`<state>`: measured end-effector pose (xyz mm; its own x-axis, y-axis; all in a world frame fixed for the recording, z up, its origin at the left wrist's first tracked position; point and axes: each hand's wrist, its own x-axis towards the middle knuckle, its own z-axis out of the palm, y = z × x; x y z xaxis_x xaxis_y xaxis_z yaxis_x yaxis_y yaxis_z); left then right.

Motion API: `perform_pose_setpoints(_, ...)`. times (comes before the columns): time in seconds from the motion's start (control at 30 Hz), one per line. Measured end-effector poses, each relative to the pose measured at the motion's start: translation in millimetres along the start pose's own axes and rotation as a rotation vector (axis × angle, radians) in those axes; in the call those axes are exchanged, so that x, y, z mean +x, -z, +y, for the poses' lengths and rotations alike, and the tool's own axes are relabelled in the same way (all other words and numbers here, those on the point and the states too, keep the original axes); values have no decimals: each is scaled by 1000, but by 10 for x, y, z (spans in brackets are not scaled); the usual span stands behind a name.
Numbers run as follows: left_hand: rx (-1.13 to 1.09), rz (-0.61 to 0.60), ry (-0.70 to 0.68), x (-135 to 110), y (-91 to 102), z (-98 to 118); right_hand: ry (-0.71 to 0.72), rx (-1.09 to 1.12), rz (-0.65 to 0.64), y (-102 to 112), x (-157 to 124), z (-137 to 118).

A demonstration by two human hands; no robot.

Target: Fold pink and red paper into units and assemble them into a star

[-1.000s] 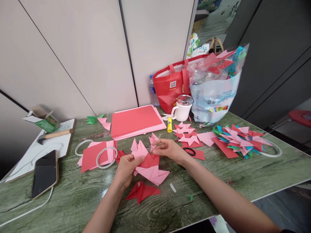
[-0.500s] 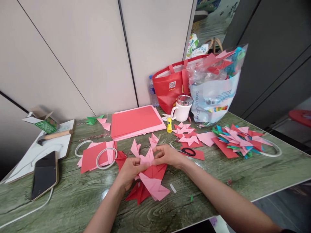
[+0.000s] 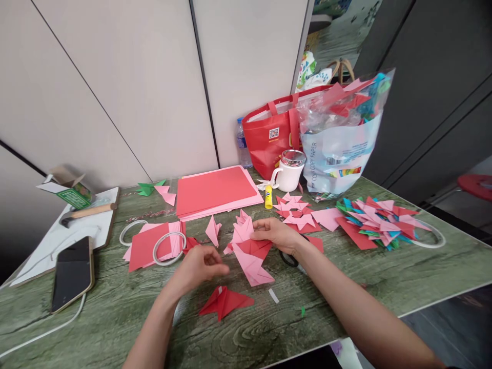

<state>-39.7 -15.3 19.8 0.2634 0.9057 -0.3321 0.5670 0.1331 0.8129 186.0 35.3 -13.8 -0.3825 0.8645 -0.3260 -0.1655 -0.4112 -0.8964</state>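
My right hand [image 3: 277, 234] pinches the edge of a folded paper assembly [image 3: 251, 251] made of joined pink and red pieces. My left hand [image 3: 203, 266] is off the paper, its fingers loosely curved with a gap to the thumb and nothing visible between them. In front of it lies a loose red folded paper [image 3: 224, 302] with a small white strip on it. Behind my left hand a pink folded piece [image 3: 212, 231] rests apart, and another red one [image 3: 190, 245] is partly hidden. Black-handled scissors [image 3: 288, 260] lie partly covered by my right hand.
Tape rolls [image 3: 169, 249] lie by red and pink sheets [image 3: 144, 251]. At the back are a paper stack [image 3: 215, 189], glue stick [image 3: 268, 197], white mug [image 3: 288, 177] and bags [image 3: 338, 148]. Colourful folded pieces [image 3: 378, 218] are heaped right; a phone [image 3: 72, 274] and hammer [image 3: 86, 211] lie left.
My left hand has let go of the paper assembly and drawn back. My right hand has moved it slightly right and away, leaving the red folded piece uncovered in front.
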Motion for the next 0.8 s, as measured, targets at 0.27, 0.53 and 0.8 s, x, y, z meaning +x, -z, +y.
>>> perform_pose_setpoints(0.27,571,-303,-115,-190,72,56,-25,-107,-91,8,-13,1)
perform_pose_setpoints(0.53,726,-354,-56,-347,64,118,-15,-396,-119,32,-1,57)
perform_pose_setpoints(0.8,586,-318,-108,-380,5,140,134,-743,14,31,7,106)
